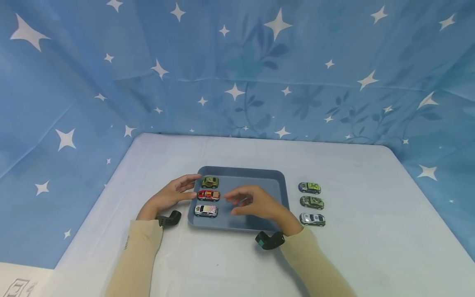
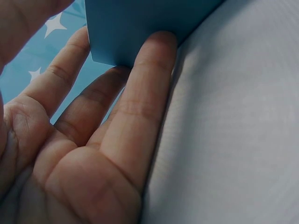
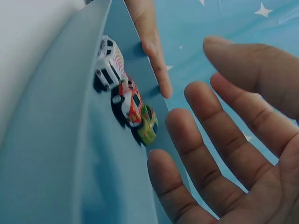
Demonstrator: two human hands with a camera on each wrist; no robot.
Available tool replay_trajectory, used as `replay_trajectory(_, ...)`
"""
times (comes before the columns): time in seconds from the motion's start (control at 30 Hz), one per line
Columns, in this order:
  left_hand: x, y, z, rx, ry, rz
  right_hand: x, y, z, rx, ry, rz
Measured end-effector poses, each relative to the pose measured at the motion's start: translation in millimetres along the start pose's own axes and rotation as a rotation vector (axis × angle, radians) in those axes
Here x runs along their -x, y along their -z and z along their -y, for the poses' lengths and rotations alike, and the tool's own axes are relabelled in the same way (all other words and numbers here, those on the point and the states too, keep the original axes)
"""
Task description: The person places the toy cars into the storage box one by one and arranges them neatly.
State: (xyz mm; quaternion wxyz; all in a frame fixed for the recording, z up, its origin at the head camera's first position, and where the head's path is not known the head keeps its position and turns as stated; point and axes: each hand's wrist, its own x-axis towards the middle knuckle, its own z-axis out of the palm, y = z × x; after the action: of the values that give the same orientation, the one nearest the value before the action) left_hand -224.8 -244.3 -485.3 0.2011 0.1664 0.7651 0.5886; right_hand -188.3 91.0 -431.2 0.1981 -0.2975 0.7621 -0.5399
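Observation:
A grey-blue tray (image 1: 256, 177) lies on the table. In its left part stand a green toy car (image 1: 210, 182), a red toy car (image 1: 208, 195) and a white toy car (image 1: 206, 210), one below another. My left hand (image 1: 172, 194) is at the tray's left edge, and in the left wrist view its fingertips touch the outer wall (image 2: 135, 28). Above the middle of the tray hovers my right hand (image 1: 256, 202), fingers loosely bent, holding nothing. The right wrist view shows the red car (image 3: 130, 101) between the white and green ones, apart from the right fingers.
Right of the tray, a blue-green toy car (image 1: 309, 188), a camouflage-green toy car (image 1: 312, 202) and a silver toy car (image 1: 312, 219) stand in a column on the white table (image 1: 371, 231). A blue star-patterned curtain (image 1: 208, 53) hangs behind and at the sides.

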Motion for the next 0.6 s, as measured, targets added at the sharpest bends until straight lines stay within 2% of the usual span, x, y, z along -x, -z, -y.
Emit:
replay_trajectory(0.27,1.5,-0.4,1.3,-0.019,0.012,-0.002,17.7,18,-2,-0.026,0.011,0.016)
replay_trajectory(0.6,-0.1,0.1,2.8,-0.008,-0.007,0.009,31.3,33,-5,0.012,0.066,0.008)
